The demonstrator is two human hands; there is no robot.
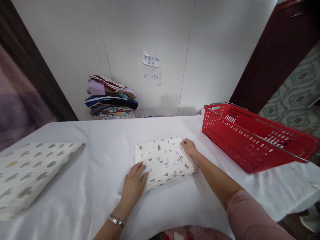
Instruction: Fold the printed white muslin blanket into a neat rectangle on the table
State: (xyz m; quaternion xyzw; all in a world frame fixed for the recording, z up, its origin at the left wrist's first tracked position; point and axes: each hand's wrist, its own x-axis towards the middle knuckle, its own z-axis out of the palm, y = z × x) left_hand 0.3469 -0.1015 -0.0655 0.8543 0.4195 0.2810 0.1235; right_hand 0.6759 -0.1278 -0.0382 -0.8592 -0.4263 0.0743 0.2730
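Observation:
A folded white cloth (pixel 160 160) with small printed flamingos, palm trees and other motifs lies on the table in front of me, its layers showing along the near edge. My left hand (pixel 133 180) rests on its left edge, fingers stretched out and thumb apart on the top. At the far right corner, my right hand (pixel 188 146) is closed, the fingers pinching the cloth's edge. To the left lies another folded white cloth (pixel 37 163) with grey-green cactus-like prints, apart from both hands.
A red plastic basket (pixel 230 133) with metal handles stands on the right of the white-covered table (pixel 100 186). Behind the far edge rises a pile of folded fabrics (pixel 112 98). Handwritten paper labels (pixel 151 68) are stuck on the pale wall.

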